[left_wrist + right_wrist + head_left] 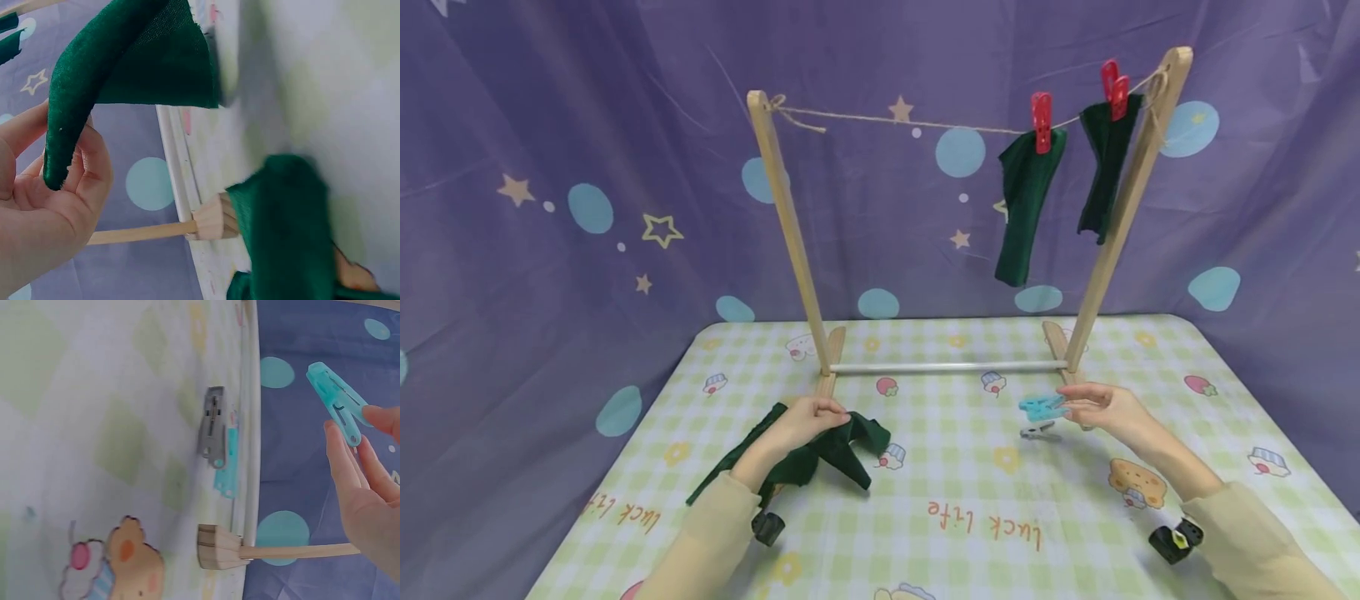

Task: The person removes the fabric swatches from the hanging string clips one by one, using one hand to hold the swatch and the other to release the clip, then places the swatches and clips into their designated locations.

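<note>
Held cloth (801, 467): showing deep green
Held peg (336, 400): showing turquoise
Line pegs (1042, 122): showing red
Tablecloth (940, 454): bearing green-white checks
Backdrop (880, 225): showing purple, blue-spotted, starred

pale beige sleeves (706, 533), small black device (768, 528) at each wrist, right one yellow-marked, bare hands (1105, 407)

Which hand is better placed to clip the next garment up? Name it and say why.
Probably the right hand: its fingers already pinch a blue clothespin, while the left hand is occupied holding green cloth.
</note>
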`<move>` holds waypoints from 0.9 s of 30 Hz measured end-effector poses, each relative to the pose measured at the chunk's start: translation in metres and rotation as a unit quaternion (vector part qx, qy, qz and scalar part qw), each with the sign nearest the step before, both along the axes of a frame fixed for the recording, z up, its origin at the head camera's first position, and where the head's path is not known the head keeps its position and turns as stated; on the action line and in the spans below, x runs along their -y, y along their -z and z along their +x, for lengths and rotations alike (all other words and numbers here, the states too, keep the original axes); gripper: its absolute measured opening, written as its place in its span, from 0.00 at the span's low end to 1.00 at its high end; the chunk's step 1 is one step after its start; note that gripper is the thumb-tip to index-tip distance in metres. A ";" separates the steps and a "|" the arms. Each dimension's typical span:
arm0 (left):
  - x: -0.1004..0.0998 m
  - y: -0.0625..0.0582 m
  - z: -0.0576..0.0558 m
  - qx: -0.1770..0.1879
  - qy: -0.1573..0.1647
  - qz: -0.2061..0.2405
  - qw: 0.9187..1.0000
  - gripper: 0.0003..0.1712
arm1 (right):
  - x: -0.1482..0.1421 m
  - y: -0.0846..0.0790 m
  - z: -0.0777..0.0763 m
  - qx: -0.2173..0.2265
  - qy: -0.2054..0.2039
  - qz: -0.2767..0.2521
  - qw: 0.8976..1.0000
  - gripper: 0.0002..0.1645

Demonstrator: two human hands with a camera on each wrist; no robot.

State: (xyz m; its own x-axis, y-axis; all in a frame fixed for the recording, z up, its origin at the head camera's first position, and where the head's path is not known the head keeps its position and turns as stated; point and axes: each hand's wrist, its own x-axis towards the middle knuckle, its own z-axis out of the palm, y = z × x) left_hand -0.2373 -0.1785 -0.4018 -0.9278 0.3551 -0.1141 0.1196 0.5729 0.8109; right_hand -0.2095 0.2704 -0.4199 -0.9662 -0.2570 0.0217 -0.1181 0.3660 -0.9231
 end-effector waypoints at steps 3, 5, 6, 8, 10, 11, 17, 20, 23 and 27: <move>0.006 0.005 0.006 0.002 0.002 -0.004 1.000 0.14 | 0.000 0.005 0.002 0.009 0.001 0.012 1.000 0.28; 0.011 0.009 0.009 0.002 0.004 -0.004 1.000 0.14 | -0.001 0.009 0.002 0.012 -0.005 0.014 1.000 0.28; 0.014 0.010 0.011 0.003 0.005 -0.006 1.000 0.14 | -0.001 0.011 0.002 0.017 -0.007 0.016 1.000 0.28; 0.019 0.014 0.014 0.005 0.002 -0.011 1.000 0.14 | -0.002 0.016 0.002 0.024 -0.017 0.013 0.999 0.27; 0.025 0.018 0.016 0.006 0.002 -0.016 1.000 0.14 | -0.002 0.019 0.003 0.030 -0.031 0.001 0.999 0.27; 0.027 0.019 0.018 0.008 0.000 -0.020 1.000 0.14 | -0.002 0.021 0.003 0.035 -0.040 -0.007 0.999 0.27; 0.036 0.025 0.024 0.017 -0.001 -0.038 0.999 0.14 | -0.006 0.029 0.004 0.052 -0.066 -0.025 0.996 0.28; 0.038 0.029 0.027 0.022 0.001 -0.043 0.999 0.13 | -0.007 0.034 0.005 0.051 -0.071 -0.015 0.996 0.28; 0.041 0.033 0.030 0.029 0.005 -0.043 0.999 0.12 | -0.007 0.039 0.006 0.054 -0.074 -0.017 0.996 0.27; 0.045 0.035 0.033 0.042 0.005 -0.036 0.998 0.11 | -0.004 0.041 0.006 0.063 -0.077 -0.025 0.995 0.28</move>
State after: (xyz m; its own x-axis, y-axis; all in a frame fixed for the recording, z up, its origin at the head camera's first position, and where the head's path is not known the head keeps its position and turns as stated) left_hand -0.2045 -0.2237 -0.4365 -0.9101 0.3530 -0.2173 0.0586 0.6285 0.7756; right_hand -0.2031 0.2743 -0.4608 -0.9113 -0.4036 -0.0812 -0.0508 0.3060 -0.9507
